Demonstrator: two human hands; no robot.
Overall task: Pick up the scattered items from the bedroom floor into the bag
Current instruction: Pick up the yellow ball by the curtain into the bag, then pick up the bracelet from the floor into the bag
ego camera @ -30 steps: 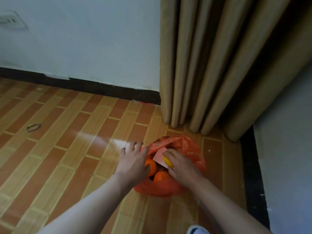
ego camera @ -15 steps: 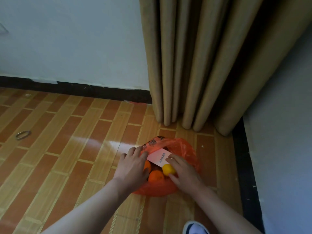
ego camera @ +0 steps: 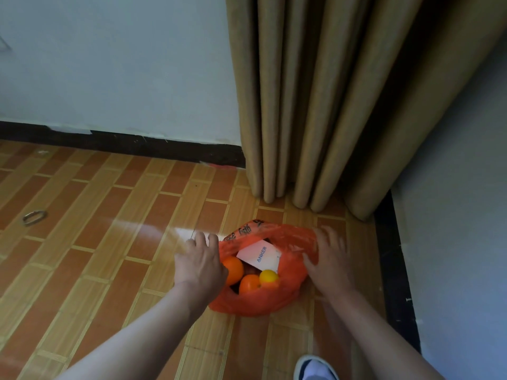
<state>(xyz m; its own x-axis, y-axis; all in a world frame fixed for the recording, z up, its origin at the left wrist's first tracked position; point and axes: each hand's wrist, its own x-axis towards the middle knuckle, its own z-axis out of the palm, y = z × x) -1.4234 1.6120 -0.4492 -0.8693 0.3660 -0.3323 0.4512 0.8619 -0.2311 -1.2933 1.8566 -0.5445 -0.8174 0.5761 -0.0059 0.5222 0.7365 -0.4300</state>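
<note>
An orange-red plastic bag (ego camera: 263, 301) lies open on the wood-pattern floor near the curtain. Inside it I see a white ANKER card (ego camera: 259, 256), two oranges (ego camera: 233, 270) and a yellow fruit (ego camera: 269, 277). My left hand (ego camera: 200, 264) rests on the bag's left rim with its fingers stretched out toward the floor; the thumb is hidden. My right hand (ego camera: 329, 259) lies against the bag's right outer side, fingers spread and slightly blurred, holding nothing. A small metal ring (ego camera: 34, 217) lies on the floor far to the left.
Beige curtain folds (ego camera: 315, 119) hang to the floor just behind the bag. A grey wall with black baseboard (ego camera: 395, 270) closes the right side. A white and blue shoe (ego camera: 315, 368) shows at the bottom edge. Open floor stretches to the left.
My right hand let go of the yellow fruit, which now lies in the bag, and moved out to the bag's right side. My left hand stayed at the left rim.
</note>
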